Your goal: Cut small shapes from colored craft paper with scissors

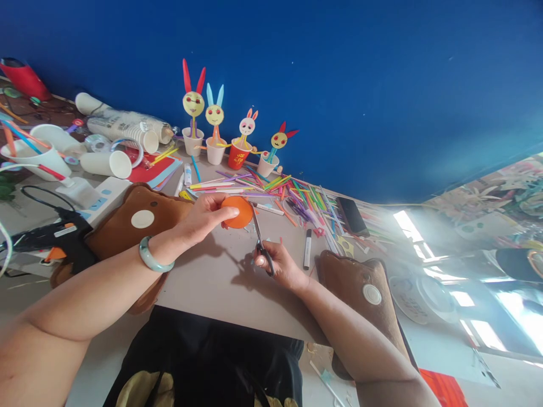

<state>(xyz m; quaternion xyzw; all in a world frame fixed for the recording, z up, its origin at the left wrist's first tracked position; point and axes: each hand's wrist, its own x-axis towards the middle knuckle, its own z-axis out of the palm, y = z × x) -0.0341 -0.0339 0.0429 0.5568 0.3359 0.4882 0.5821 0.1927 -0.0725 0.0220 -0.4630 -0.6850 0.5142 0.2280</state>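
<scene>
Between thumb and fingers, my left hand (212, 216) pinches a round orange paper disc (241, 211) above the table. My right hand (280, 268) grips a pair of scissors (259, 240) by the dark handles. Their blades point up and reach the right edge of the disc; whether they are cutting into it I cannot tell. Behind the disc lies a white marker (268, 209), partly near the scissor tips. A second marker with a black cap (307, 249) rests on the table to the right of my right hand.
Several paper cups with rabbit-faced figures, one a red cup (240, 155), line the blue wall. Coloured sticks (297, 198) lie scattered behind my hands. A phone (353, 216) is at the right. Brown cushions (360, 288) flank my arms. A glue gun (70, 234) sits at the left.
</scene>
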